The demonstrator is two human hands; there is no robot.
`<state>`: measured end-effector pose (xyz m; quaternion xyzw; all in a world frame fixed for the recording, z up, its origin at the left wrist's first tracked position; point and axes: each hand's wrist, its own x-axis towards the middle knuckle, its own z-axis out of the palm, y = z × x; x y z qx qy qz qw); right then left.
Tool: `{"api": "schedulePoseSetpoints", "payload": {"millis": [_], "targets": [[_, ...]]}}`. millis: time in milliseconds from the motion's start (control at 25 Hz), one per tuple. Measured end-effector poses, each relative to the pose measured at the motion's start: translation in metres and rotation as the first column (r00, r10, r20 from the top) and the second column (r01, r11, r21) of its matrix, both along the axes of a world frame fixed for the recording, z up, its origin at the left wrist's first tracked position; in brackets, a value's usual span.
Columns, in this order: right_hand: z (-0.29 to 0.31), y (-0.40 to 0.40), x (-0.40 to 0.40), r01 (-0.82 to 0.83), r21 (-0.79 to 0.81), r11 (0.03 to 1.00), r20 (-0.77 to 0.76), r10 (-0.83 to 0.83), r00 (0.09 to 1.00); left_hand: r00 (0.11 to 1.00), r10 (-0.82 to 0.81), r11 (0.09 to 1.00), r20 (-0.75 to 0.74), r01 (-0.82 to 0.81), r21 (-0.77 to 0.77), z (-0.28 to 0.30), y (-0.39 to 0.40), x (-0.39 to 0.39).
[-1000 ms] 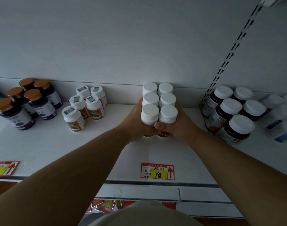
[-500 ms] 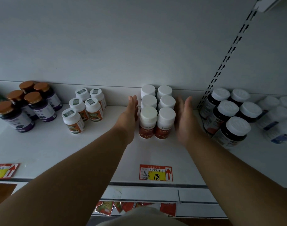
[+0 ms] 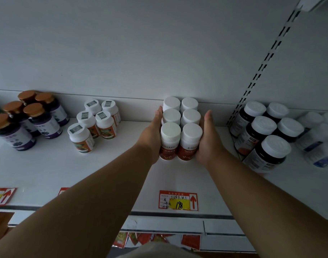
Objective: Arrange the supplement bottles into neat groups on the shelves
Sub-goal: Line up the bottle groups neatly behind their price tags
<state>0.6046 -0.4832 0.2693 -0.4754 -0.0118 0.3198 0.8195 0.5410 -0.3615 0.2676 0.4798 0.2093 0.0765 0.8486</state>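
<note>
1. Evidently we were squaring one group on the shelf (image 3: 107, 170): six red-labelled bottles (image 3: 181, 127) stood at twelve o'clock, two abreast.
2. Our left hand (image 3: 152, 135) and right hand (image 3: 208, 140) pressed its flanks, fingers straight and together.
3. Next, we judged, came a gentle release.

We read little here. On the shelf's (image 3: 107, 175) front edge, a red-and-yellow price tag (image 3: 178, 200) carries a handwritten "198" on its yellow patch, beside a red upward arrow; its other handwritten characters are too small for us to make out. A second price tag (image 3: 2, 196) at the left edge shows a red arrow only. The labels on the red-labelled bottles (image 3: 181, 131) stay illegible to us.
</note>
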Motion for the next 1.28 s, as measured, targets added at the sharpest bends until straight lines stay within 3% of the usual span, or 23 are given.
{"api": "schedulePoseSetpoints", "payload": {"millis": [200, 400, 560, 640, 800, 920, 1040, 1120, 1160, 1200, 1280], "targets": [[-0.001, -0.002, 0.002, -0.006, -0.038, 0.999, 0.034, 0.007, 0.999, 1.000, -0.007, 1.000, 0.003, 0.007, -0.007, 0.003, -0.002, -0.001], [0.005, -0.011, 0.001, 0.002, -0.223, 0.975, 0.126, 0.027, 0.992, 0.999, -0.043, 0.999, 0.014, 0.043, 0.013, 0.015, -0.002, -0.010], [0.011, -0.036, -0.013, 0.016, -0.402, 0.916, 0.212, 0.076, 0.974, 0.984, 0.022, 0.984, -0.179, 0.010, 0.177, 0.027, 0.000, -0.038], [0.016, -0.048, -0.031, 0.023, -0.477, 0.879, 0.209, 0.087, 0.974, 0.983, 0.038, 0.966, -0.180, 0.010, 0.260, 0.027, 0.001, -0.060], [0.034, -0.062, -0.078, 0.238, -0.650, 0.721, 0.456, 0.121, 0.882, 0.989, 0.043, 0.909, -0.140, 0.019, 0.416, 0.029, 0.003, -0.108], [0.047, -0.056, -0.114, 0.399, -0.650, 0.647, 0.636, 0.176, 0.752, 0.995, -0.001, 0.750, -0.100, 0.067, 0.658, 0.040, 0.011, -0.142], [0.058, -0.023, -0.164, 0.582, -0.589, 0.561, 0.777, 0.194, 0.599, 0.986, -0.084, 0.405, -0.147, 0.169, 0.899, 0.050, 0.042, -0.186], [0.059, 0.007, -0.203, 0.646, -0.499, 0.577, 0.854, 0.203, 0.479, 0.986, -0.112, 0.192, -0.127, 0.147, 0.970, 0.051, 0.070, -0.220], [0.058, 0.023, -0.219, 0.630, -0.506, 0.589, 0.852, 0.231, 0.469, 0.988, -0.114, 0.121, -0.108, 0.122, 0.985, 0.048, 0.083, -0.234], [0.057, 0.039, -0.231, 0.591, -0.550, 0.590, 0.826, 0.282, 0.488, 0.990, -0.106, 0.092, -0.092, 0.102, 0.991, 0.045, 0.095, -0.243], [0.054, 0.066, -0.249, 0.493, -0.665, 0.560, 0.739, 0.401, 0.541, 0.993, -0.060, 0.148, -0.104, 0.112, 0.983, 0.038, 0.112, -0.257]]}}
